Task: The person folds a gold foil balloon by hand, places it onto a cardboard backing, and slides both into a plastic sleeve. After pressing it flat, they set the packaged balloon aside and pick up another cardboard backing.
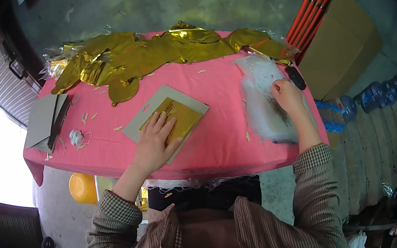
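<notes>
On gold foil (174,118), flat left hand (155,142)

sleeves: brown-and-cream checked shirt, cuffed | front: plain brown garment | hands: bare, no gloves

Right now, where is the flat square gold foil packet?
In the head view, the flat square gold foil packet lies on a grey card left of centre on the pink table, under the left hand.
</notes>
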Demonstrator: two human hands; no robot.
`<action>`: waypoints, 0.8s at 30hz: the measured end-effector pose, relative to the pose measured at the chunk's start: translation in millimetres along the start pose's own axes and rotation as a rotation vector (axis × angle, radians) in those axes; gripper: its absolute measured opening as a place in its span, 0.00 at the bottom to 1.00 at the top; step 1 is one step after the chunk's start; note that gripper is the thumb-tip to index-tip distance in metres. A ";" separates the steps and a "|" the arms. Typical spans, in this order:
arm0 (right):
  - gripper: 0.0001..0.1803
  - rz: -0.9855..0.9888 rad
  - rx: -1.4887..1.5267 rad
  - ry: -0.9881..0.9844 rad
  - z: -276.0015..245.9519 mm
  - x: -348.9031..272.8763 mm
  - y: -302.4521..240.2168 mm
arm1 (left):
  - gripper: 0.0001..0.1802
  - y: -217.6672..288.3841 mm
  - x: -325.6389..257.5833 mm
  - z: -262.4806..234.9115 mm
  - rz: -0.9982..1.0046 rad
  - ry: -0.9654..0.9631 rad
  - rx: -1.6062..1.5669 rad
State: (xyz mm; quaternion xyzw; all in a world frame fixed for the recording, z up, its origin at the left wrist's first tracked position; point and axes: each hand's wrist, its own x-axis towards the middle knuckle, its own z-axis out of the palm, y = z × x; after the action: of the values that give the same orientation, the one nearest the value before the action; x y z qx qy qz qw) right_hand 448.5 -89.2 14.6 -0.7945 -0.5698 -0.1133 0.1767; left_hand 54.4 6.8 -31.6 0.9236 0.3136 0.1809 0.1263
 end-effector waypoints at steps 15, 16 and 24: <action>0.12 0.240 -0.215 -0.121 35.6 31.6 12.8 | 0.35 1.7 -1.0 -0.6 0.076 0.098 -0.062; 0.12 0.253 -0.215 -0.126 37.4 32.0 14.1 | 0.35 2.8 -1.8 -2.2 0.081 0.116 -0.050; 0.13 0.240 -0.298 -0.197 17.1 23.6 9.4 | 0.27 4.9 -7.1 -6.4 0.166 0.118 -0.185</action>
State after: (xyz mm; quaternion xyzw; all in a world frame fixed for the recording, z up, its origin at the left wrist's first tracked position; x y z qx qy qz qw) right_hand 464.7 -64.5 6.5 -0.8813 -0.4624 -0.0962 0.0129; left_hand 49.2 -0.6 -25.9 0.9185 0.2250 0.2727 0.1770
